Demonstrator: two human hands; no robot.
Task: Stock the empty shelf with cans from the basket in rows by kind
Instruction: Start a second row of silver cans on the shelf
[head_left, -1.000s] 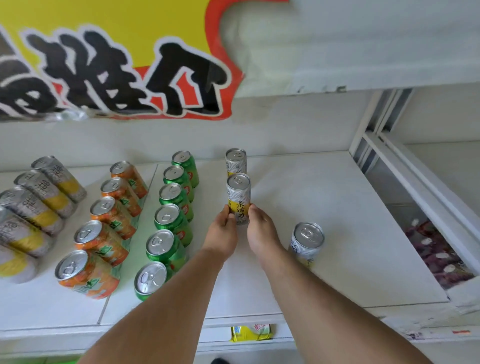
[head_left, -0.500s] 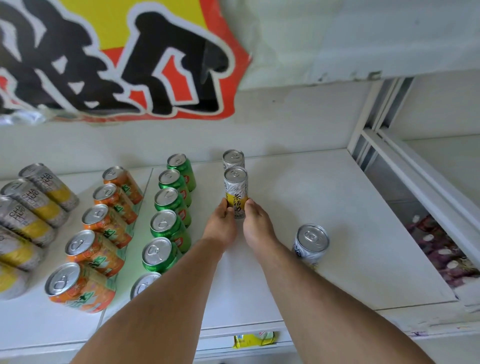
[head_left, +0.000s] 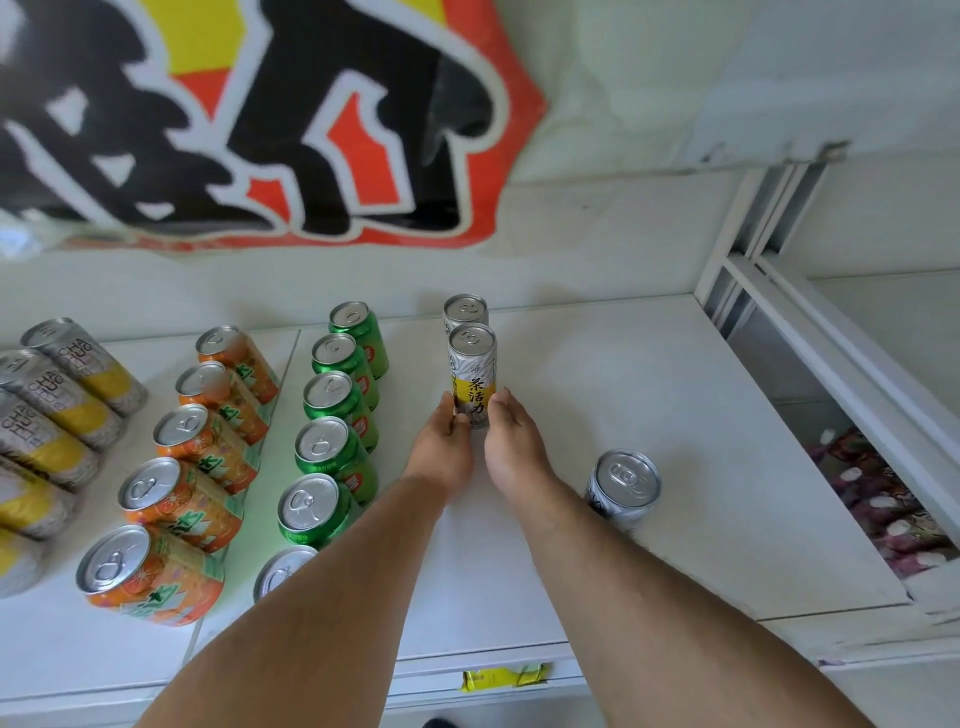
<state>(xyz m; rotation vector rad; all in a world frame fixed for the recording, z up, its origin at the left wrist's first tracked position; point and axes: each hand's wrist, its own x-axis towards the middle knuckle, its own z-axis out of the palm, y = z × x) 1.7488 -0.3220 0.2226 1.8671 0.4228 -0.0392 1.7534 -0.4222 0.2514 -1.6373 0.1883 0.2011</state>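
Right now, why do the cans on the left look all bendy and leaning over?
Head view: the wide-angle lens bends the edges, so the orange cans and grey-yellow cans splay outward; the slim can near the middle looks upright; the banner is blurry.

You worked under bright, even, diffuse light; the source itself was not in view. The white shelf (head_left: 649, 415) read close to overexposed, with little surface detail. Shadows were soft and short: a faint one lay beside the lone silver can (head_left: 626, 486), and pale green and orange tints spilled onto the shelf beside the green cans (head_left: 337, 410) and orange cans (head_left: 192, 467). The can tops showed mild specular glare. Wide-angle distortion bent the shelf edges and leaned the cans at the left outward. The banner (head_left: 260, 114) overhead was soft and slightly smeared. Your forearms at the bottom edge appeared stretched. The label on the slim can (head_left: 474, 374) remained sharp and legible.
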